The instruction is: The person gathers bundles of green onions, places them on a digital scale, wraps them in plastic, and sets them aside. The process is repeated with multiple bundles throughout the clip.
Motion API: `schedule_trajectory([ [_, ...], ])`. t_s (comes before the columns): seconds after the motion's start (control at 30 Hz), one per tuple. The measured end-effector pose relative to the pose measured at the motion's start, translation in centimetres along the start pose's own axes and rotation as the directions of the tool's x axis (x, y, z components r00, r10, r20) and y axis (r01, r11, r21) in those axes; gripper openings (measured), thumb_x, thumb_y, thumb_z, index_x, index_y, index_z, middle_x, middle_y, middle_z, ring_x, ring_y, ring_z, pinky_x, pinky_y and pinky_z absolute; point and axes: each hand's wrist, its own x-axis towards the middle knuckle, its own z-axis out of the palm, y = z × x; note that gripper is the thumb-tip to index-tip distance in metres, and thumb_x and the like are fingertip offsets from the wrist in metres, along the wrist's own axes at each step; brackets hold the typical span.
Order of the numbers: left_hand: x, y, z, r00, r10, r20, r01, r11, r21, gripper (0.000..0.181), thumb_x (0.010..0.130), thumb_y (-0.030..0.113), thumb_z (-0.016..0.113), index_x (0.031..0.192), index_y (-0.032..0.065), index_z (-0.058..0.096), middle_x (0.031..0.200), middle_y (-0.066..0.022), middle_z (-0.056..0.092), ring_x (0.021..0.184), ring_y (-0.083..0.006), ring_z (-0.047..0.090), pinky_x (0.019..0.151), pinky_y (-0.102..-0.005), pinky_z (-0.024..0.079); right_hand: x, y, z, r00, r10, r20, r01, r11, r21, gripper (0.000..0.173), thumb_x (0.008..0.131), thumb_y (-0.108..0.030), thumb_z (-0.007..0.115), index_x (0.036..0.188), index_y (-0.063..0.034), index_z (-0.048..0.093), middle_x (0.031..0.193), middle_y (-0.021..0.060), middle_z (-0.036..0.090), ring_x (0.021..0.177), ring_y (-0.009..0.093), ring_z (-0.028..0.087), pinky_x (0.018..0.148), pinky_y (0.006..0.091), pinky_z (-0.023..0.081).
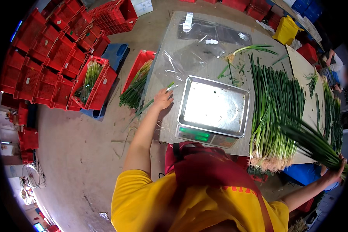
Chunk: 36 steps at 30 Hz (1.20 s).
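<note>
My right hand (337, 169) grips a bunch of long green onions (313, 139) at the far right, its leaves pointing up and left. Over the left part of the table, my left hand (162, 99) is beside a clear plastic bag (174, 65). A single green stalk (146, 107) runs under that hand, with its tip beyond the fingers; whether they grip it is hidden. Between my hands stands a digital scale with a steel tray (214, 104) bearing only small scraps. To its right lies a broad pile of green onions (275, 116), roots towards me.
Red crates (55, 58) are stacked at the left, one holding bagged onions (91, 75). Another red crate (137, 66) with onions stands against the table's left edge. Loose onions (233, 56) and clear bags (214, 32) lie behind the scale. A co-worker (335, 68) is at the right.
</note>
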Motion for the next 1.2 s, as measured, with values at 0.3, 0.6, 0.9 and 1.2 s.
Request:
schedule_trajectory([
  [0.3, 3.5, -1.3, 3.0, 0.993, -0.036, -0.109, 0.043, 0.997, 0.058, 0.054, 0.081, 0.031, 0.053, 0.129, 0.0105, 0.039, 0.138, -0.0081, 0.034, 0.128, -0.0232, 0.031, 0.105, -0.0519, 0.019, -9.2, -1.3, 12.9, 0.895, -0.138, 0.424, 0.411, 0.623, -0.666, 0.053, 0.076, 0.006, 0.059, 0.126, 0.0003, 0.044, 0.105, 0.006, 0.052, 0.092, 0.013, 0.049, 0.082, 0.023, 0.041],
  [0.6, -0.9, -4.5, 1.4, 0.96, -0.102, -0.262, 0.115, 0.993, 0.035, 0.027, 0.08, 0.028, 0.052, 0.098, 0.0074, 0.058, 0.109, -0.008, 0.055, 0.108, -0.025, 0.049, 0.101, -0.0462, 0.026, -12.5, -1.4, 16.3, 0.888, 0.109, 0.446, 0.235, 0.727, -0.645, 0.062, 0.073, 0.008, 0.056, 0.132, -0.0016, 0.038, 0.09, -0.0002, 0.048, 0.077, 0.008, 0.046, 0.07, 0.0179, 0.039],
  [0.9, 3.8, -2.6, 4.1, 0.988, 0.078, -0.132, -0.042, 0.966, 0.255, 0.04, 0.084, 0.027, 0.051, 0.119, 0.0094, 0.049, 0.13, -0.0046, 0.043, 0.123, -0.0185, 0.037, 0.106, -0.0435, 0.021, -15.6, 2.0, 23.2, 0.859, 0.12, 0.498, 0.284, 0.697, -0.659, 0.028, 0.069, 0.003, 0.063, 0.096, -0.0005, 0.054, 0.083, 0.0014, 0.055, 0.073, 0.009, 0.051, 0.066, 0.0221, 0.043],
  [1.2, 1.1, -0.3, 0.8, 0.978, 0.183, -0.097, -0.163, 0.969, 0.186, 0.021, 0.082, 0.025, 0.049, 0.08, 0.0069, 0.059, 0.085, -0.0134, 0.063, 0.082, -0.0295, 0.06, 0.083, -0.0418, 0.042, -15.8, 2.5, 22.4, 0.837, 0.26, 0.481, 0.157, 0.729, -0.666, 0.022, 0.064, 0.001, 0.063, 0.083, -0.0028, 0.052, 0.073, 0.0003, 0.051, 0.063, 0.008, 0.046, 0.057, 0.0215, 0.038],
])
